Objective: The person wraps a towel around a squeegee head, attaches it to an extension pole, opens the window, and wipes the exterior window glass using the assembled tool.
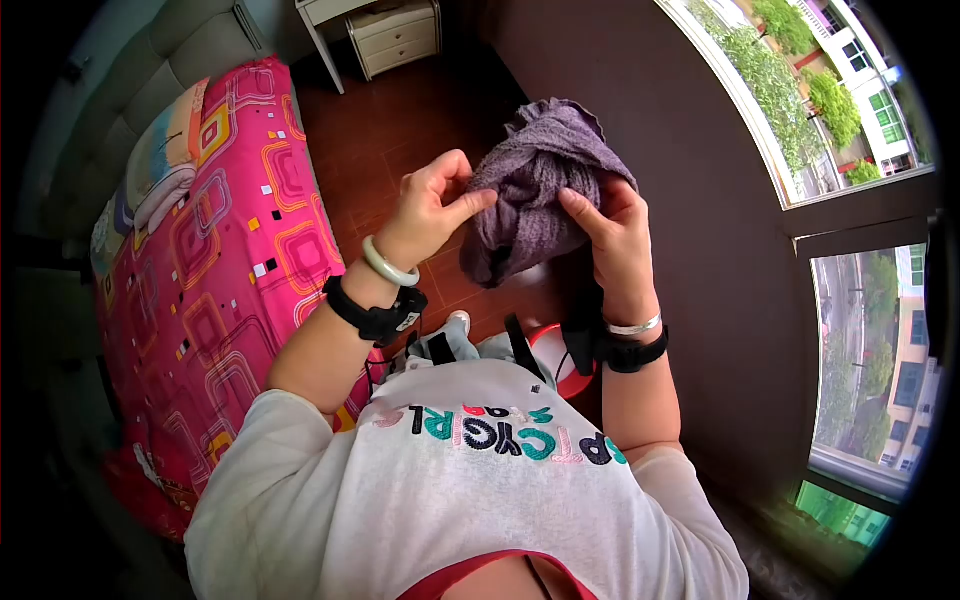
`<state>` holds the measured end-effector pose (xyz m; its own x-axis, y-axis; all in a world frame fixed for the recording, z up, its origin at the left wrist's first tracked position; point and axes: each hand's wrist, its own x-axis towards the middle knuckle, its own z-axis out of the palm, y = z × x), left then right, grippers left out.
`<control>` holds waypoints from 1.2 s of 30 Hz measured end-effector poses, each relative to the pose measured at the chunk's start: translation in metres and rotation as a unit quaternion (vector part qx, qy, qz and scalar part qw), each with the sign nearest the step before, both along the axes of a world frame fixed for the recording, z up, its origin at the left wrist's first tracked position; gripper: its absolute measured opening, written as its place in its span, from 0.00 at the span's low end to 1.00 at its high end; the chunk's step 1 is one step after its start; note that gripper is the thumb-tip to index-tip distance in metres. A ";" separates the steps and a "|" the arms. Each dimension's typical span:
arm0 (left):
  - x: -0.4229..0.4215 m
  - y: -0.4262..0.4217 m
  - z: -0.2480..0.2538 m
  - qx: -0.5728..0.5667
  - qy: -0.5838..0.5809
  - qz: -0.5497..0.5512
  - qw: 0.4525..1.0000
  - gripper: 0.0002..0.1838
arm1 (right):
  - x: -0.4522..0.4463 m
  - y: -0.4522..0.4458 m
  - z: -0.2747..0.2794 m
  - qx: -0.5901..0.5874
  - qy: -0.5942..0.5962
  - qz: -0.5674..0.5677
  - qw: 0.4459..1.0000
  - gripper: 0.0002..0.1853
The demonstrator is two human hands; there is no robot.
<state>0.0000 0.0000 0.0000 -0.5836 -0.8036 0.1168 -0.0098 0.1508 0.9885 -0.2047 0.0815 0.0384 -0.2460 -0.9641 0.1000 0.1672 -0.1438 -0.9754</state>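
Note:
A crumpled purple-grey knitted cloth [535, 195] is held up in front of my chest, between my two hands. My left hand [438, 205] pinches its left edge between thumb and fingers, with a pale bangle and a black band on that arm. On the other side, my right hand [612, 232] grips the cloth with the thumb on its front and the fingers behind it. The cloth is bunched into folds, with a ruffled edge at the top.
A bed with a pink patterned cover [235, 220] lies to the left, with folded bedding [165, 195] on it. A white drawer unit [397, 42] stands ahead. Below the cloth is a red-rimmed bin [577, 385]. Windows [870, 360] line the dark wall at right.

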 end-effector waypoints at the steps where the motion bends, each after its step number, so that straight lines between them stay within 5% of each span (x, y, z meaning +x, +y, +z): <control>1: -0.003 0.001 -0.010 0.055 0.126 0.033 0.990 0.10 | -0.021 0.001 0.006 0.031 -0.032 -0.006 0.999 0.15; 3: 0.054 -0.014 0.012 0.273 0.250 0.058 0.927 0.07 | -0.006 -0.014 -0.003 0.068 -0.210 0.024 0.975 0.12; 5: 0.051 -0.021 0.024 0.312 0.295 0.032 0.903 0.14 | -0.030 -0.021 -0.006 0.059 -0.241 0.010 0.969 0.14; 11: 0.052 -0.047 0.065 0.199 0.481 0.012 0.854 0.32 | -0.049 -0.062 -0.020 -0.112 -0.392 0.068 0.911 0.25; 13: 0.056 -0.081 0.022 0.255 0.499 0.001 0.828 0.37 | -0.069 -0.079 -0.042 -0.140 -0.426 0.099 0.888 0.23; 14: 0.040 -0.098 0.012 0.179 0.507 -0.041 0.842 0.38 | -0.077 -0.087 -0.046 -0.117 -0.443 0.097 0.884 0.24; 16: 0.006 -0.115 -0.054 0.291 0.542 -0.126 0.778 0.32 | -0.092 -0.103 -0.056 -0.104 -0.437 0.108 0.887 0.25; 17: -0.010 -0.114 -0.062 0.315 0.417 -0.005 0.852 0.35 | -0.103 -0.112 -0.060 -0.084 -0.427 0.117 0.893 0.20; 19: -0.043 -0.122 -0.039 0.239 0.409 0.012 0.881 0.39 | -0.122 -0.122 -0.065 -0.008 -0.405 0.087 0.910 0.19; 21: -0.053 -0.148 -0.015 0.214 0.530 -0.125 0.811 0.39 | -0.138 -0.125 -0.085 0.026 -0.436 0.085 0.896 0.18; 23: -0.051 -0.173 0.014 0.271 0.502 -0.049 0.820 0.33 | -0.156 -0.122 -0.119 0.122 -0.473 0.109 0.866 0.20; 25: -0.082 -0.181 0.021 0.112 0.426 -0.033 0.897 0.23 | -0.152 -0.133 -0.111 0.251 -0.310 0.181 0.899 0.24; 27: -0.095 -0.204 -0.012 0.200 0.494 -0.046 0.845 0.23 | -0.148 -0.148 -0.116 0.372 -0.050 0.265 0.888 0.33; 28: -0.103 -0.208 -0.020 0.217 0.507 -0.046 0.833 0.23 | -0.148 -0.154 -0.118 0.330 0.206 0.302 0.870 0.36; 29: -0.110 -0.209 -0.025 0.227 0.501 -0.042 0.834 0.22 | -0.149 -0.161 -0.121 0.263 0.448 0.314 0.795 0.38; 31: -0.121 -0.205 -0.034 0.246 0.483 -0.031 0.840 0.22 | -0.148 -0.179 -0.109 0.189 0.238 0.243 0.921 0.42; 33: -0.130 -0.198 -0.036 0.258 0.445 -0.024 0.857 0.22 | -0.142 -0.204 -0.076 0.089 -0.088 0.245 0.961 0.42; 36: -0.145 -0.200 -0.030 0.247 0.373 -0.039 0.893 0.22 | -0.135 -0.235 -0.037 0.033 -0.099 0.310 0.945 0.35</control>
